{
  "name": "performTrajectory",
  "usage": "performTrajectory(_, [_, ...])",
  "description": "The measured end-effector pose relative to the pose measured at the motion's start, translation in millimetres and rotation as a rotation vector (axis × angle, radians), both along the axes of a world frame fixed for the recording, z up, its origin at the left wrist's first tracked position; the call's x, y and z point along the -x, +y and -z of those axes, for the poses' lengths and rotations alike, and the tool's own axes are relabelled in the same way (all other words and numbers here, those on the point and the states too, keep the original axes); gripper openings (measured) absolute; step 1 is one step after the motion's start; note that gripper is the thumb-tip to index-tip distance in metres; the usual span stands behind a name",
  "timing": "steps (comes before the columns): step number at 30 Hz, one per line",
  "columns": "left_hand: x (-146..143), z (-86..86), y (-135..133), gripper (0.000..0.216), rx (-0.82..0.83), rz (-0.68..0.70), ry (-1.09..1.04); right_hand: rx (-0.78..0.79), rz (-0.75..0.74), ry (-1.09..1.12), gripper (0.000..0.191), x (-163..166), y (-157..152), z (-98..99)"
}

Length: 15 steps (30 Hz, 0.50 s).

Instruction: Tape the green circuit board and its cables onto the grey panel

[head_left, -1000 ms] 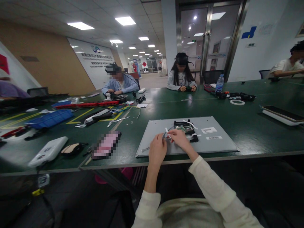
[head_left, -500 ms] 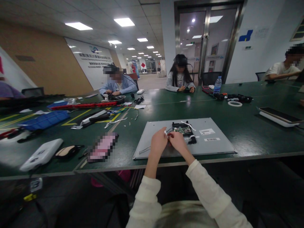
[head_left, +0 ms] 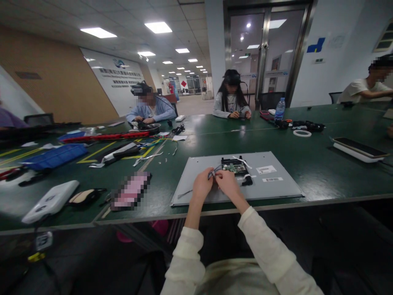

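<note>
A flat grey metal panel [head_left: 276, 184] lies at the table's near edge. On it sits a black holder with a green circuit board [head_left: 236, 167], and a black plug [head_left: 247, 180] lies to its right. Over the panel, my left hand [head_left: 202, 183] is closed on a grey cable [head_left: 211, 174] that runs toward the board. Close beside it, my right hand [head_left: 226, 181] pinches the same cable between thumb and finger. A loose cable end [head_left: 184, 194] pokes out left of my left wrist. The exact grip is partly hidden by my fingers.
Left of the panel lie a pink phone [head_left: 132, 190], a beige-and-black mouse [head_left: 86, 196] and a white device [head_left: 50, 202]. Farther left is a blue tray [head_left: 55, 155]. A water bottle [head_left: 280, 110] and a tape ring [head_left: 302, 133] stand farther back. Several people sit around the table.
My fingers have shifted on the cable, and more of its grey loop shows at my left fingertips. A red bit seen under my right hand earlier is out of sight.
</note>
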State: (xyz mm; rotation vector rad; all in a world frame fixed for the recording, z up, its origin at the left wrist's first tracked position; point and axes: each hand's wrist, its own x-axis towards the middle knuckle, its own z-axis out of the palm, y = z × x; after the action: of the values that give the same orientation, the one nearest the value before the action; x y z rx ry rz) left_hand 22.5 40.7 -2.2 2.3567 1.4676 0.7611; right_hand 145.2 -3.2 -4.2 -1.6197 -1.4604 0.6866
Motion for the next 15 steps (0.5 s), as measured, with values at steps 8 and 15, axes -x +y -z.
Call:
performTrajectory(8, [0,0.7,3,0.04,0.016,0.001,0.007,-0.061,0.057,-0.284,0.027,6,-2,-2.0])
performTrajectory(15, [-4,-7.0,1,0.041,0.028,-0.024,0.054,0.041,0.127,-0.505,0.03,15,-8,-7.6])
